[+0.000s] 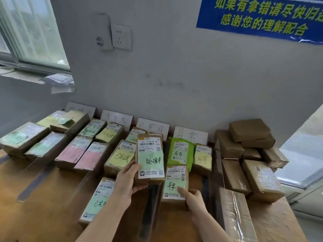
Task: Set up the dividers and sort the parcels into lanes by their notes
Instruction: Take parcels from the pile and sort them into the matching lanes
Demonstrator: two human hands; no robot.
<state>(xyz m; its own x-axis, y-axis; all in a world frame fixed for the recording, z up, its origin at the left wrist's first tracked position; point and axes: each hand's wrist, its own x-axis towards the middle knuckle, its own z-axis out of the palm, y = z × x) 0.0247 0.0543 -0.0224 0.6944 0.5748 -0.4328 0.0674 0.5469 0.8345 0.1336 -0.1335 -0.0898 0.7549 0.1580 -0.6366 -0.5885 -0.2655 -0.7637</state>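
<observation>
Labelled parcels (120, 158) fill the lanes below the wall signs (153, 128), brown boxes (250, 130) stacked off right. Left hand (128, 180) grips a green-note parcel (150, 159) held up over them (thumb on its front). Right hand (194, 199) has its index finger (181, 190) straight on another flat parcel (175, 179), can't tell if it's gripping.

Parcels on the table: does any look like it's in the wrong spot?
Yes. The parcel gripped by the left hand has a note reading 处理中, yet it is up by the 已完成 sign and 异常 sign, matching neither.
</observation>
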